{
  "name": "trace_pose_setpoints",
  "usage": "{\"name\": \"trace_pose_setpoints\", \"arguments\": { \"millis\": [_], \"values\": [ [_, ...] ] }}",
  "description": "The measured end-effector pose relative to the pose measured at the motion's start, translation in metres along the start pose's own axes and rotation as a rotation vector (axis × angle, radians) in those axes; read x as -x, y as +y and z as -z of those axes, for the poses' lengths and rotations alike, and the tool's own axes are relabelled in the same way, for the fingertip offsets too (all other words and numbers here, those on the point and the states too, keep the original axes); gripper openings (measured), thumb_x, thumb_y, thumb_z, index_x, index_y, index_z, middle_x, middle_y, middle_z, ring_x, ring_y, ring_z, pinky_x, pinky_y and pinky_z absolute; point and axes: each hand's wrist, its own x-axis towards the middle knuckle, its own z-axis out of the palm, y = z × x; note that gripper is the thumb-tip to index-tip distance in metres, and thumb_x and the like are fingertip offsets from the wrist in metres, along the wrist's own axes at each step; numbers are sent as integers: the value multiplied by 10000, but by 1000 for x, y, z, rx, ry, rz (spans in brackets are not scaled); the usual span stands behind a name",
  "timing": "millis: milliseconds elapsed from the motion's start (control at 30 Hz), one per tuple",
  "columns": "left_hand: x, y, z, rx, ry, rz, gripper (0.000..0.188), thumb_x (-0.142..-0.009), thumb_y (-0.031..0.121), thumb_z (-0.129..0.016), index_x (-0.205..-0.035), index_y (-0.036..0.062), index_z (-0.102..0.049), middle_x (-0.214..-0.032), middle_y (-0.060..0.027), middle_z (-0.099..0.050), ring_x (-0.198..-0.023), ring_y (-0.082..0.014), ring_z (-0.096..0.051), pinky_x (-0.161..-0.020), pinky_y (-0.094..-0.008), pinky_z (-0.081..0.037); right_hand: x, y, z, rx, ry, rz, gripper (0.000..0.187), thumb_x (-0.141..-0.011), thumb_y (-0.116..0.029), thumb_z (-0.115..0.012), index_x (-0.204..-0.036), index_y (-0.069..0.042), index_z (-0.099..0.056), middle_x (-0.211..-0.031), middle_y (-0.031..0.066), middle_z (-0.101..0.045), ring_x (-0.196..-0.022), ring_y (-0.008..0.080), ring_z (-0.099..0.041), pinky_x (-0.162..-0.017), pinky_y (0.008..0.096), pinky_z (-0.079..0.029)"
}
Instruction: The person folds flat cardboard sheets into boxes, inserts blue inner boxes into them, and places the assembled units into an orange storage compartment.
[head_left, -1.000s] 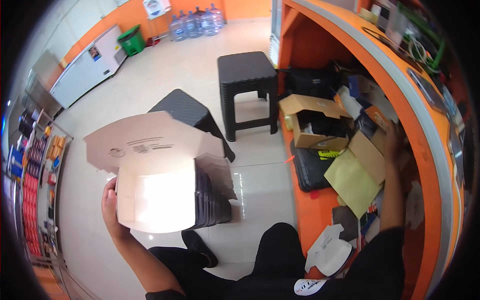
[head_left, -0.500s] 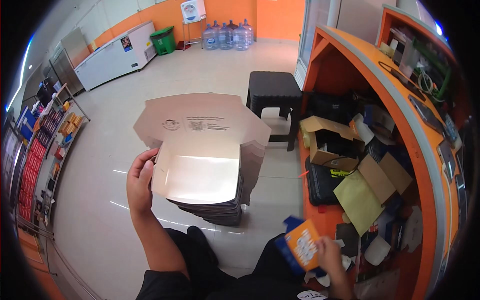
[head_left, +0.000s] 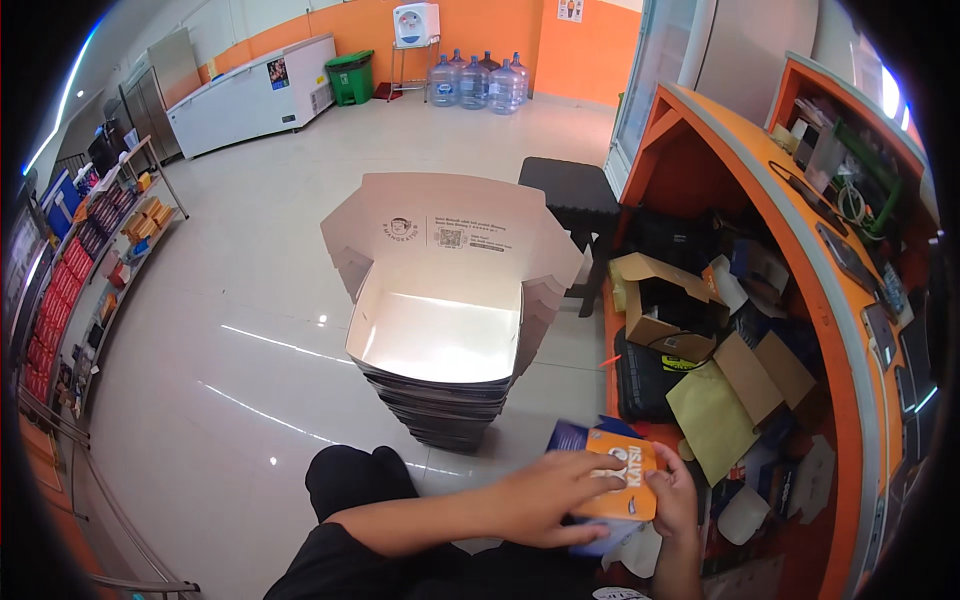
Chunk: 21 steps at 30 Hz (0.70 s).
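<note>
In front of my knees, a tall stack of nested paper food boxes [head_left: 440, 335] stands on the floor, the top one with its white inside and wide printed lid flap raised. Over my lap at the lower right is a small orange and blue carton [head_left: 632, 500]. My right hand [head_left: 675, 495] grips its right edge, thumb on the front. From the left, my left hand [head_left: 550, 495] reaches across it, fingers over the orange face and thumb along the lower side. The carton's back and the undersides of both hands are hidden.
Right of me, an orange counter [head_left: 765, 170] has a low shelf cluttered with an open brown carton [head_left: 665, 330], a black case [head_left: 640, 385] and loose cardboard. A black stool [head_left: 570, 185] stands behind the stack. Stocked shelves [head_left: 90, 260] line the left side.
My left hand has let go of the top box's left side and come down right onto the orange and blue carton. The carton has turned in my right hand, and the view has shifted.
</note>
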Motion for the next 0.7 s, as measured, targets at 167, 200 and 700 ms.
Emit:
{"name": "trace_pose_setpoints", "arguments": {
  "millis": [167, 200, 700],
  "values": [
    [14, -8, -58, -334, -167, 116, 905, -822, 355, -766, -1546, 77, -298, -1546, -204, -378, -1397, -383, -406, -1102, -515, -368, -4, -5, -3, -262, 28, -34, 227, -960, -66, -524, -1115, 85, -591, -1104, 198, -648, -1021, 245, -673, -908, 366, -559],
    [16, -11, -62, -285, -131, 139, 928, -776, 294, -786, -1540, 75, -308, -1542, -198, -384, -1401, -385, -402, -1108, -518, -365, -5, -1, -4, -333, 8, -41, 211, -962, -55, -529, -1110, 78, -600, -1107, 189, -647, -1024, 240, -668, -927, 368, -549],
    [-11, -22, -29, 324, 404, 623, 238, -942, 90, -654, -1160, -6, -658, -940, -90, -722, -830, -102, -673, -732, -275, -528, 6, -35, 46, 1042, 420, 699, 418, -1015, -240, -617, -1301, 57, -552, -1131, 111, -657, -1071, 211, -621, -929, 330, -481]
  ]
}}
